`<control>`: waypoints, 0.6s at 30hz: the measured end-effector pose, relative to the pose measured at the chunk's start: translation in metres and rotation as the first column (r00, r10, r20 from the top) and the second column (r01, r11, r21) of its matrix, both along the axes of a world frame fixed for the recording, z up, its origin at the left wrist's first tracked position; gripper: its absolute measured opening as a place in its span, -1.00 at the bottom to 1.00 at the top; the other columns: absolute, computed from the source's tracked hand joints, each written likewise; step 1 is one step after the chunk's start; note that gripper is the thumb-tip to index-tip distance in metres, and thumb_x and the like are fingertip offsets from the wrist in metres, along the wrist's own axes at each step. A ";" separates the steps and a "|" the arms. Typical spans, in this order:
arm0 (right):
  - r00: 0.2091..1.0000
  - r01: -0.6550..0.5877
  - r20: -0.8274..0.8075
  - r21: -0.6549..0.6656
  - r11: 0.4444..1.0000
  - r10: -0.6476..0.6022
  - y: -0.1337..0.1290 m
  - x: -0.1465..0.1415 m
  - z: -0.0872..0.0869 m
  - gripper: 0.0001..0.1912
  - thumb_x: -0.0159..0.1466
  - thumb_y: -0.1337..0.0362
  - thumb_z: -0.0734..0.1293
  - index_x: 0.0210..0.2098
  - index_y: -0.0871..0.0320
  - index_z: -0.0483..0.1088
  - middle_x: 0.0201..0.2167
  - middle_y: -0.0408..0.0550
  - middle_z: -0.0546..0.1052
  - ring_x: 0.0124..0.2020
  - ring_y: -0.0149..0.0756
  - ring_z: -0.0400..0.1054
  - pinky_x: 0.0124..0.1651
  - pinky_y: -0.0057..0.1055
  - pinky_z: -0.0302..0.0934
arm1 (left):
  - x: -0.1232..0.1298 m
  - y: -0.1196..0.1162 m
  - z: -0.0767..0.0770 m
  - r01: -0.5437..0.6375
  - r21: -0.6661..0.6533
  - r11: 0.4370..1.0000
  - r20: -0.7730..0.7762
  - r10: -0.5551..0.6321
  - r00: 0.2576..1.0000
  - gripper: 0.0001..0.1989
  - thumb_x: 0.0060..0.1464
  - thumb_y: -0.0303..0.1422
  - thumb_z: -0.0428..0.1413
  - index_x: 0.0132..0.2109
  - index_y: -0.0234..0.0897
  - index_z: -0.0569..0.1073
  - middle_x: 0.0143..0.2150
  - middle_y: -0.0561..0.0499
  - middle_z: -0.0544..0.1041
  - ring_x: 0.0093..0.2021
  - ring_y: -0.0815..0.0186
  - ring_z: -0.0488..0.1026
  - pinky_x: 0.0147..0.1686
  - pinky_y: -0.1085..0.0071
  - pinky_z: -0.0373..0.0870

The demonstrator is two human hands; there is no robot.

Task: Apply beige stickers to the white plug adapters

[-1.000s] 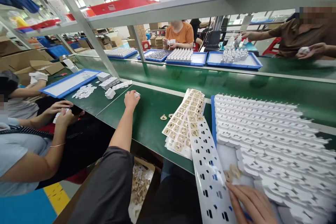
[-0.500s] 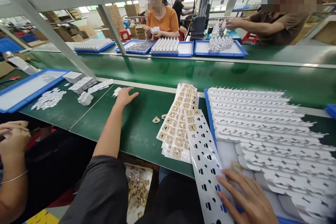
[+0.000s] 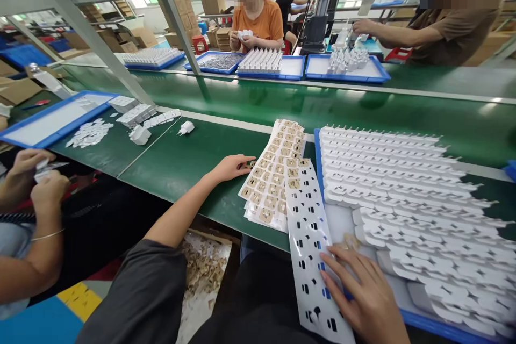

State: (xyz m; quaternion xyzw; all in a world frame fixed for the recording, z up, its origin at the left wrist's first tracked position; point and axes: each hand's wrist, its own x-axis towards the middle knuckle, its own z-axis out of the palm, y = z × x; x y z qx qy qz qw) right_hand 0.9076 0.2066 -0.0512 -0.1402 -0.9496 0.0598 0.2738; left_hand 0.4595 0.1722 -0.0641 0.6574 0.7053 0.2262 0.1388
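Note:
My left hand (image 3: 233, 167) reaches over the green bench, thumb and forefinger apart around a small tan die-cut piece (image 3: 252, 164). Its fingertips are at the left edge of a fanned stack of white backing sheets with tan pieces (image 3: 269, 177). My right hand (image 3: 363, 293) is spread, fingertips resting on a mostly peeled backing sheet (image 3: 308, 247) with dark cut-out holes. That sheet overlaps the stack and the side of a blue tray (image 3: 318, 172). Rows of white plug housings (image 3: 395, 172) fill much of the tray. A lone white plug (image 3: 186, 128) lies left of my left hand.
Left along the bench are white plug blocks (image 3: 137, 114), loose white pieces (image 3: 91, 133) and a blue-rimmed tray (image 3: 60, 118). A co-worker's hands (image 3: 44, 172) hold a white part at far left. A scrap box (image 3: 203, 263) stands below the edge. Other people sit opposite behind trays.
My left hand has moved right, from beside the lone plug to the small tan piece by the sheets, leaving the plug on the bench. My right hand stays on the peeled sheet.

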 end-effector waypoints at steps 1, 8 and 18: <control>1.000 -0.007 0.000 -0.001 1.000 0.007 0.000 0.000 0.000 -0.77 0.36 0.34 0.34 0.01 0.16 0.48 -0.03 0.07 0.53 -0.02 -0.11 0.41 0.00 -0.20 0.21 | 0.003 0.003 -0.001 -0.010 0.012 1.000 -0.003 0.010 1.000 -0.60 0.18 -0.20 0.10 0.11 -0.22 0.52 -0.37 0.04 0.51 -0.37 0.31 0.41 -0.33 0.44 0.26; 0.999 -0.033 -0.033 -0.004 0.999 0.033 0.000 0.000 0.003 -0.77 0.31 0.35 0.41 -0.03 0.14 0.49 -0.09 0.05 0.57 -0.10 -0.12 0.46 -0.04 -0.21 0.24 | 0.024 0.023 -0.011 -0.129 0.107 0.986 0.029 0.127 0.991 -0.82 0.16 -0.33 0.10 -0.21 -0.24 0.59 -0.29 0.01 0.58 -0.28 0.30 0.46 -0.27 0.43 0.24; 0.997 -0.058 -0.044 -0.058 0.997 0.055 0.003 0.005 0.003 -0.73 0.28 0.35 0.43 -0.02 0.08 0.50 -0.07 0.03 0.57 -0.09 -0.06 0.47 0.02 -0.14 0.26 | 0.037 -0.216 -0.026 -0.896 0.116 0.428 0.253 0.860 0.444 -0.58 0.32 -0.07 -0.06 0.10 -0.25 0.43 -0.15 0.00 0.53 -0.26 0.36 0.42 -0.25 0.45 0.34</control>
